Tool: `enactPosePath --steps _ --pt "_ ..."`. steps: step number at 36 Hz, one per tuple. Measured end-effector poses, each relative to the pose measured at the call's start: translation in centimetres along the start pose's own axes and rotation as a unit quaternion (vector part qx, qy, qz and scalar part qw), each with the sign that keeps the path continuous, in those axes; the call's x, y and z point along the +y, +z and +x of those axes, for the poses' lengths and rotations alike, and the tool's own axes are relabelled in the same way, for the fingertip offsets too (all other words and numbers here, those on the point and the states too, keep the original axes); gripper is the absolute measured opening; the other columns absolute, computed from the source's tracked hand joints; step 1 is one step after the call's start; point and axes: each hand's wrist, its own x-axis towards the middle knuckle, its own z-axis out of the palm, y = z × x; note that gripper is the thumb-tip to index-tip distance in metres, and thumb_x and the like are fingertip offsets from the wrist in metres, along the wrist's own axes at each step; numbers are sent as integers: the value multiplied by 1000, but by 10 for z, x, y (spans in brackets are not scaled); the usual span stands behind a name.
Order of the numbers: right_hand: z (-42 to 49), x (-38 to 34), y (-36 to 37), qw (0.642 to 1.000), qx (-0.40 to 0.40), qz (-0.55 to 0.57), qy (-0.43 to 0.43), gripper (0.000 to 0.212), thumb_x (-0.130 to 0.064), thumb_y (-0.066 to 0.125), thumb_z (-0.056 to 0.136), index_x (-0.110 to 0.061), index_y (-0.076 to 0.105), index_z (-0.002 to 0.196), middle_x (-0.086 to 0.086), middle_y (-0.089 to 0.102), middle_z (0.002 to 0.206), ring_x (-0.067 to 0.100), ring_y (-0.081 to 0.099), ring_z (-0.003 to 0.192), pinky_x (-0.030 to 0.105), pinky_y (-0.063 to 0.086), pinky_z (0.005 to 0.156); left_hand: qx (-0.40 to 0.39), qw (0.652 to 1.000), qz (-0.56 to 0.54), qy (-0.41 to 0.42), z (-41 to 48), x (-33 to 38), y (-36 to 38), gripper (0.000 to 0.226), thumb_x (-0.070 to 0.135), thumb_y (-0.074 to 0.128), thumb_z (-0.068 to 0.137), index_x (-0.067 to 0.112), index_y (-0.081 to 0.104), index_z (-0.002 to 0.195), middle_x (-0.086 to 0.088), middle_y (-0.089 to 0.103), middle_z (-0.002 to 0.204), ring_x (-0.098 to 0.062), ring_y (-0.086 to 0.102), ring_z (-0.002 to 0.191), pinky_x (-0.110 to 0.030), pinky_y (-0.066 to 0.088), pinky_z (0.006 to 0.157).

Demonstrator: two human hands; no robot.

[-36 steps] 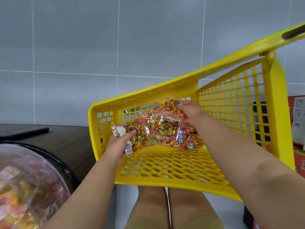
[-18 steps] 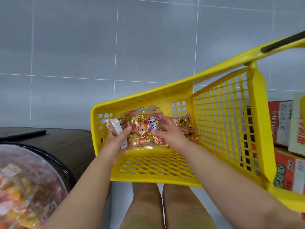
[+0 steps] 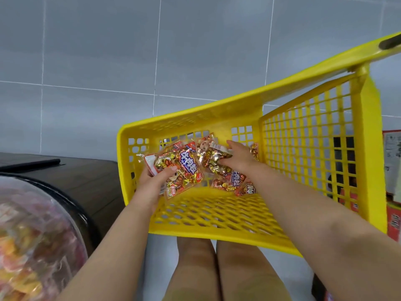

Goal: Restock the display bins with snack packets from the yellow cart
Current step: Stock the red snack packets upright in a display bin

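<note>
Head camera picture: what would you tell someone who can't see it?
Two bare hands reach into a yellow cart: the left hand holds a snack packet, and the right hand grips a second packet from a small pile. A clear bin of snacks sits lower left.

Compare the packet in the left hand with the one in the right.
The left-hand packet shows blue lettering; the right-hand packet shows a white label strip. The left hand pinches its packet, thumb on top; the right hand curls over its packet. Both hold gold-wrapped sweets, inside the yellow cart.
</note>
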Motion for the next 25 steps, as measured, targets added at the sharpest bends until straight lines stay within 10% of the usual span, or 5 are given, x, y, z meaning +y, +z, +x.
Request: enactPosePath --steps 5,13,20,25 --pt "18 0 7 977 30 -212 -24 87 -53 74 71 -17 35 140 9 44 137 31 37 127 42 36 103 26 999 -14 -25 0 -8 -6 56 27 81 57 31 59 109 -2 73 106 -27 69 102 -45 54 86" --pt "-14 7 -23 999 28 39 -11 42 -37 81 70 -19 51 93 -7 50 77 17 52 77 26 35 55 7 999 -46 -11 -20 0 -11 66 24 78 62 25 55 124 -4 73 109 -25 71 97 -36 58 69" --pt "-86 -9 -72 977 -27 211 -15 50 -35 78 75 -15 55 114 11 62 111 26 60 105 47 50 92 -20 997 -70 30 -75 25 -14 68 14 74 68 21 50 131 -10 70 114 -29 70 99 -39 59 68" --pt "-144 -56 -83 975 -74 191 -84 39 -34 77 76 -23 55 106 -7 66 94 7 61 82 30 49 67 8 994 -98 58 -133 39 -25 64 13 74 68 18 53 128 -10 72 106 -28 72 90 -36 58 61"
